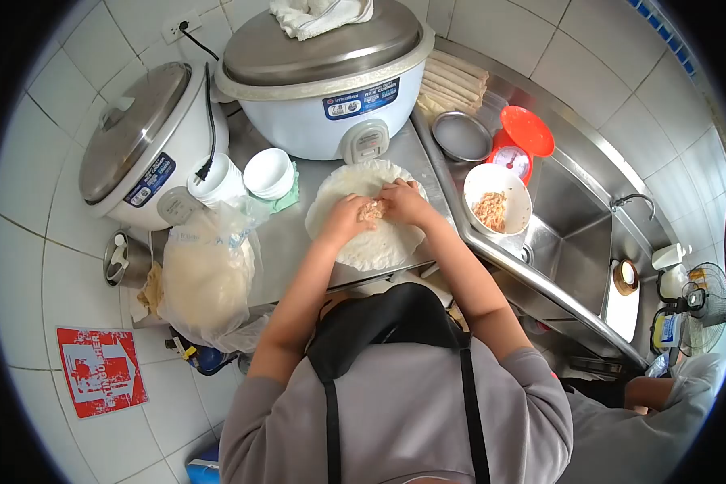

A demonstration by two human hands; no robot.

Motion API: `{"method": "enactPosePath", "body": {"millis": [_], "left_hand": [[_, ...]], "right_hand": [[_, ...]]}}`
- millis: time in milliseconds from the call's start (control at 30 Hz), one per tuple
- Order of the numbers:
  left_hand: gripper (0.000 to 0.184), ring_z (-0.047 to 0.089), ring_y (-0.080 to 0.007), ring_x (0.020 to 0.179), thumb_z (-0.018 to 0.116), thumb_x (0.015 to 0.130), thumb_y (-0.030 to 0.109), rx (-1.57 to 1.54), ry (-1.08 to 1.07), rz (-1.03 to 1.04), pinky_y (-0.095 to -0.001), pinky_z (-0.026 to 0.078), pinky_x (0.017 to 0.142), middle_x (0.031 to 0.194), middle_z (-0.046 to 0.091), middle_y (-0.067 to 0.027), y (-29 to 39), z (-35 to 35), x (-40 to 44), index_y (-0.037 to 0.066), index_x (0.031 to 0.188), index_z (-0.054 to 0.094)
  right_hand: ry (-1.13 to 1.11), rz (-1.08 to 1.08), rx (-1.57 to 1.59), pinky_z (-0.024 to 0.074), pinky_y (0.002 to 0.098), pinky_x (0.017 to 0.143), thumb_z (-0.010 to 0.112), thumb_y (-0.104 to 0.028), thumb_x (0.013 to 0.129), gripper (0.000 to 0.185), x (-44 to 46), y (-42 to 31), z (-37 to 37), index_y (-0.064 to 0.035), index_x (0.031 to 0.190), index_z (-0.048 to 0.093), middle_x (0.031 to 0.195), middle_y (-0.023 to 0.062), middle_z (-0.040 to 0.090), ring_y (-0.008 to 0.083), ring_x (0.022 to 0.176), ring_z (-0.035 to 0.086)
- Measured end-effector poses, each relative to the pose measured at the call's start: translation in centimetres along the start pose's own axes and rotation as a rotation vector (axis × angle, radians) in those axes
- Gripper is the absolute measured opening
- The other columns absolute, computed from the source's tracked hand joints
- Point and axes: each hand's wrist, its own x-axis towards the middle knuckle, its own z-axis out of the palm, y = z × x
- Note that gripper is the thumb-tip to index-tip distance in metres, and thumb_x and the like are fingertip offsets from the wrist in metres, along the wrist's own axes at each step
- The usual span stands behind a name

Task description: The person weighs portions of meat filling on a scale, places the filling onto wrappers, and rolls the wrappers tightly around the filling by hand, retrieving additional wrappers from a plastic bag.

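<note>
Curling fingers: the left hand (348, 216) and the right hand (406, 202) are bending their fingers against a clump of shredded filling (371, 212) from opposite sides; whether either hand is gripping it or only pressing, I cannot tell.
Filling: it is lying between the hands, on the upper middle part of the round white sheets (379, 248).
Sheets: they are spreading beneath both hands, their thin edges rippling, on the steel table (286, 242).
Rice cookers: a large one (298, 121) is standing just beyond the sheets, a folded white cloth (323, 14) resting on its lid; another cooker (149, 137) is standing to its left.
White bowls: two stacks, one (269, 174) partly on a green cloth (287, 200), the other (216, 182) beside it, are sitting before the cookers.
Plastic bag: a clear bag (210, 278) holding something pale is resting left of the sheets.
Filling bowl: a white bowl (471, 187) is holding more filling, right of the sheets.
Red scale: it (532, 137) is standing behind that bowl, near a round metal pan (462, 136).
Sink: a steel basin (573, 210) is lying farther right.
Co-worker: a person in grey (653, 419) is showing at lower right.
</note>
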Motion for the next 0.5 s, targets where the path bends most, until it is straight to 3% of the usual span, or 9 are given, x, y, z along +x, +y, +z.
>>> {"method": "enactPosePath", "body": {"millis": [100, 233, 433, 500], "left_hand": [[0.054, 0.054, -0.0317, 0.093, 0.077, 0.06, 0.018, -0.083, 0.087, 0.0, -0.0368, 0.043, 0.081, 0.094, 0.058, -0.0134, -0.1, -0.2, -0.9, 0.0, 0.107, 0.058], [0.048, 0.056, -0.0308, 0.084, 0.077, 0.06, 0.016, -0.021, -0.034, -0.151, -0.0366, 0.045, 0.075, 0.087, 0.058, -0.0135, -0.2, -0.4, -0.8, -0.001, 0.101, 0.06], [0.036, 0.056, -0.0291, 0.077, 0.076, 0.06, 0.012, -0.145, 0.134, -0.077, -0.0371, 0.044, 0.069, 0.08, 0.058, -0.0116, 0.2, -2.2, -2.8, -0.001, 0.091, 0.063], [0.037, 0.056, -0.0275, 0.078, 0.076, 0.061, 0.012, -0.058, 0.063, -0.128, -0.0359, 0.044, 0.07, 0.081, 0.058, -0.0113, -0.1, -1.9, -2.6, 0.0, 0.093, 0.064]], "right_hand": [[0.111, -0.015, 0.078, 0.0302, 0.0422, 0.087, 0.069, -0.018, 0.062, 0.028, -0.5, 0.2, 0.1, -0.0155, 0.09, 0.068, 0.084, -0.0016, 0.057, 0.0221, 0.093, 0.048], [0.066, -0.11, -0.015, 0.0286, 0.0438, 0.09, 0.073, -0.023, 0.06, 0.033, 0.5, -0.4, 0.8, -0.0165, 0.092, 0.068, 0.088, -0.0008, 0.059, 0.0219, 0.096, 0.048], [-0.03, -0.029, 0.071, 0.0254, 0.0499, 0.095, 0.075, -0.029, 0.058, 0.035, 0.5, -1.5, -0.8, -0.017, 0.09, 0.069, 0.09, 0.0005, 0.059, 0.0234, 0.099, 0.047], [0.036, -0.092, 0.051, 0.0245, 0.0506, 0.096, 0.076, -0.032, 0.056, 0.04, 0.9, -1.9, 0.8, -0.0175, 0.093, 0.069, 0.09, 0.0009, 0.06, 0.024, 0.1, 0.047]]}}
